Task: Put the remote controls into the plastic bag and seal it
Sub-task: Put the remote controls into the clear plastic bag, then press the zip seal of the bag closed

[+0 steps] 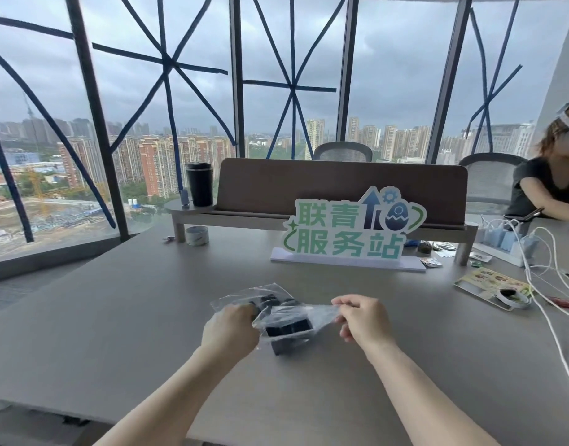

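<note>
A wide grey table (122, 317) is filling the lower half of the view, and everything else is sitting in relation to it. Along its far edge a brown upholstered desk divider (341, 185) is standing on short legs, with a green and white cut-out sign (350, 226) propped just in front of it. At the divider's left end a black tumbler (198, 184) is standing on the shelf, and a roll of tape (196, 235) is lying on the table just below it. On the table's right side white cables (547, 284) are trailing toward the near edge, and a seated person (547, 188) is leaning on that far right corner.

Near the middle of the table, toward its near edge, a clear plastic bag (308, 313) is being held just above the surface, with dark remote controls (288, 328) showing through it. The left hand (231, 326) is gripping the bag's left side, fingers curled closed around plastic and contents. The right hand (362, 317) is pinching the bag's right edge between thumb and fingertips, the remaining fingers folded in.
</note>
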Tool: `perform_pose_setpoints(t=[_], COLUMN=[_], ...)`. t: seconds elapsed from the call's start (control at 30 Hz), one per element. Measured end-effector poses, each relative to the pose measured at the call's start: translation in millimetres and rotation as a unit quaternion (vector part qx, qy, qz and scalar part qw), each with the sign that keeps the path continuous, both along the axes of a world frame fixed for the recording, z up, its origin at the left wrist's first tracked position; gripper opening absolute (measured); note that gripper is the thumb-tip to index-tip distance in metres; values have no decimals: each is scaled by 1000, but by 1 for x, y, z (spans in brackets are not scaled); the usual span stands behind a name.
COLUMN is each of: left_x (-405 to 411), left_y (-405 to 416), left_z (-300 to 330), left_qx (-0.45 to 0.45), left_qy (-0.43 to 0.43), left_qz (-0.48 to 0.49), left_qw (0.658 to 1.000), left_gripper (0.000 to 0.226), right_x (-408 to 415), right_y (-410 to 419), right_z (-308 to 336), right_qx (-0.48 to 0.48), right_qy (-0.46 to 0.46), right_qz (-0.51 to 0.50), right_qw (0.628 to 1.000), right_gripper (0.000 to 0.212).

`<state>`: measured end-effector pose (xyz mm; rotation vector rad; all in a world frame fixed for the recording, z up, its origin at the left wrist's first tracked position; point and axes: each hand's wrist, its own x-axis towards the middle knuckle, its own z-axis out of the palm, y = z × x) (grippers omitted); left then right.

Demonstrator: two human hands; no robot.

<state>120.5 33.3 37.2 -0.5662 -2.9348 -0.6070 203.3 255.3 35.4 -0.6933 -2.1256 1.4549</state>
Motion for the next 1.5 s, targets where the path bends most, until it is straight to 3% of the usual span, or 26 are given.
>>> perform_pose_setpoints(t=[0.13,0.23,0.33,0.5,0.67,0.73,0.87,0.97,1.03,1.13,1.17,1.3,1.5], left_x=[-19,-25,-23,-17,-12,-9,1,14,25,38,40,42,41], left_y=[-7,-13,-17,-23,-15,-11,-7,5,16,31,34,36,34], left_z=[65,121,153,141,114,113,125,136,141,146,149,155,156], left_qx=[251,433,510,521,432,436,502,538,538,523,517,495,476], left_qy=[-73,-106,-150,-181,-43,-11,-50,-85,-101,-112,-111,-108,-89], left_qz=[9,-68,-112,-174,-150,-116,-115,-130,-151,-179,-184,-201,-191], left_qw=[965,893,840,816,888,892,856,829,823,826,828,839,853], left_gripper=[34,20,13,14,24,18,5,5,8,11,11,13,9], right_x=[2,5,13,28,40,46,63,75,79,73,68,54,48], right_y=[-8,-16,-18,-12,-7,-5,-3,-3,-12,-33,-38,-40,-38], right_z=[52,103,138,152,151,156,172,180,183,183,180,176,180], right_qx=[-84,-93,-76,-30,87,140,220,364,415,438,443,434,410], right_qy=[107,195,240,209,157,150,111,46,64,30,14,13,10], right_qz=[4,15,26,26,-13,-25,-59,-144,-92,65,85,72,80], right_qw=[991,976,967,977,984,978,967,919,903,896,892,898,909], right_gripper=[23,21,13,17,19,18,20,21,16,50,51,11,13])
